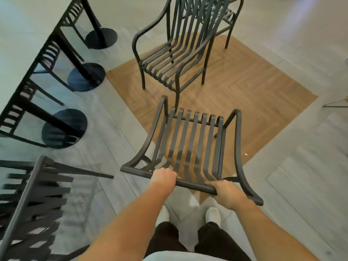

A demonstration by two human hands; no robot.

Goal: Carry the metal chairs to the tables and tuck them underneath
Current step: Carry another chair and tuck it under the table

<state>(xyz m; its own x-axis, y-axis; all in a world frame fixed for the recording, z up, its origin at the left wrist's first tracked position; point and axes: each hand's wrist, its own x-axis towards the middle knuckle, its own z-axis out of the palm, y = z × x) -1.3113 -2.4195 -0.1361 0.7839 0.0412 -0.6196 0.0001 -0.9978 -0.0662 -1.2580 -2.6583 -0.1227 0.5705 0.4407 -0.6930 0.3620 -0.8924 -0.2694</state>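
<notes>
A dark metal slatted armchair (190, 140) stands right in front of me, its back toward me. My left hand (163, 176) and my right hand (226, 193) both grip the top rail of its backrest. A second matching armchair (175, 51) stands farther ahead on the wood-pattern floor, with a third chair (218, 14) behind it. The pale table top (17, 53) runs along the left side, with chairs (47, 59) tucked beneath it.
Three round black table bases (65, 129) line the left on grey floor. Another dark slatted chair (32, 200) sits close at my lower left. My white shoes (212, 213) are below the held chair. Grey tile lies open to the right.
</notes>
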